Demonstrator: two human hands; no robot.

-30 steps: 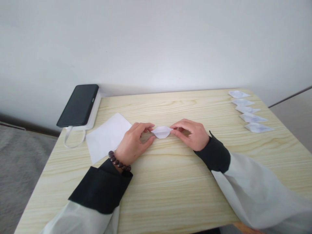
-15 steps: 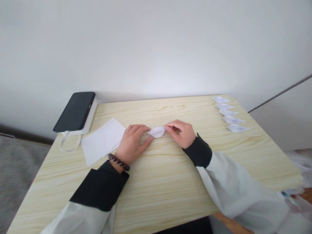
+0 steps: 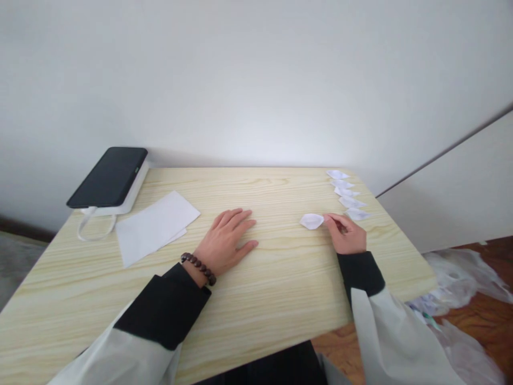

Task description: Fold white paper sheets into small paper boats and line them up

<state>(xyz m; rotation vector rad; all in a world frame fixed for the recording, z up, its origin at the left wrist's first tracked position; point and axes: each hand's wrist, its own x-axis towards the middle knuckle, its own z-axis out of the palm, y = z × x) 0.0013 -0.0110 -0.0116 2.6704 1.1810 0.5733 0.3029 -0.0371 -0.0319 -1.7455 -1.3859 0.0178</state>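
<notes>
My right hand [image 3: 347, 235] pinches one end of a small folded white paper boat [image 3: 311, 221], just above the light wooden table [image 3: 280, 289] toward its right side. A row of several finished paper boats [image 3: 347, 195] lies just beyond that hand, along the table's right edge. My left hand [image 3: 226, 241] rests flat on the table near the middle, fingers stretched out and holding nothing. A dark bead bracelet [image 3: 197, 268] circles the left wrist.
White paper sheets [image 3: 154, 225] lie left of my left hand. A black phone [image 3: 109, 177] sits on a white box at the back left corner, a white cord looped beside it. Crumpled plastic bags [image 3: 460, 283] lie on the floor past the right edge.
My left hand let go of the paper boat and now lies flat. My right hand carried the boat to the right, toward the row of boats. The view has turned right.
</notes>
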